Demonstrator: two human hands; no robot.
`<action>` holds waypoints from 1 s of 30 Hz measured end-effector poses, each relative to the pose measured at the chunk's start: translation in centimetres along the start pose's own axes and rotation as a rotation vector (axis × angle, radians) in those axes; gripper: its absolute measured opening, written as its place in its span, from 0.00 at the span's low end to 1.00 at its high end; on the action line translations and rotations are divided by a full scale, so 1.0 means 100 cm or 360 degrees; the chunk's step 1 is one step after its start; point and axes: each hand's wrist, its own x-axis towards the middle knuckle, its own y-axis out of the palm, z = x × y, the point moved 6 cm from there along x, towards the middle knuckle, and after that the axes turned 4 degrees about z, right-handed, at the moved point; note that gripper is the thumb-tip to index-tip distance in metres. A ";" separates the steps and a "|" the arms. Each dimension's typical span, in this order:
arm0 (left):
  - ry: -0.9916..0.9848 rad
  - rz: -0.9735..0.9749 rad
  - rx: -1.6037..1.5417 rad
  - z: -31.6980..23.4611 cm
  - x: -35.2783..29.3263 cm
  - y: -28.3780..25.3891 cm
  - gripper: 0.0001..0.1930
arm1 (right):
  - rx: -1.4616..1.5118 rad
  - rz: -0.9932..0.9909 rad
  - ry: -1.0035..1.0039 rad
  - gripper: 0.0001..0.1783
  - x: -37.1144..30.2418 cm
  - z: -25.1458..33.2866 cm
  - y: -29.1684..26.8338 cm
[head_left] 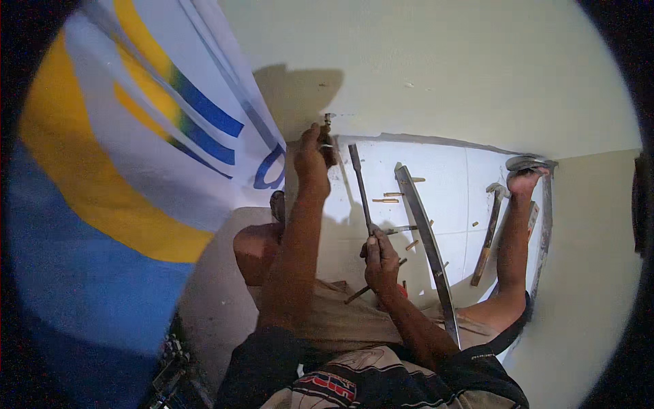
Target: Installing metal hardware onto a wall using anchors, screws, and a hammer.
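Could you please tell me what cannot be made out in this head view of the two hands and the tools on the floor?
- The small metal part at the wall, held by the left hand: mostly hidden by the fingers.
- The long metal tool in the right hand: its lower end is hidden by the hand.
- The small wooden pieces on the white floor: too small to identify.
- The hammer head: partly in shadow beside the foot.

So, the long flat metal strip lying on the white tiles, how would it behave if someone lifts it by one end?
The metal strip looks thin and long, so it would probably flex and sag somewhat. Being bare metal, it is likely rather heavy for its width. Lying flat on the tiled floor, it should slide and not roll.
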 end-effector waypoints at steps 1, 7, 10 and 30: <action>-0.0006 -0.0007 -0.0013 -0.005 0.001 -0.004 0.07 | 0.0074 -0.0023 -0.0149 0.19 0.000 0.016 0.000; -0.0118 0.0333 -0.0005 -0.008 -0.007 0.003 0.15 | -0.0286 0.0052 -0.0449 0.24 0.017 0.077 -0.011; -0.0186 0.0439 -0.0129 -0.007 -0.001 0.001 0.13 | -0.0246 -0.0067 -0.0512 0.22 0.017 0.099 -0.014; -0.0277 0.0614 -0.0432 0.002 -0.002 0.010 0.09 | -0.0482 -0.0062 -0.0335 0.23 0.029 0.078 -0.007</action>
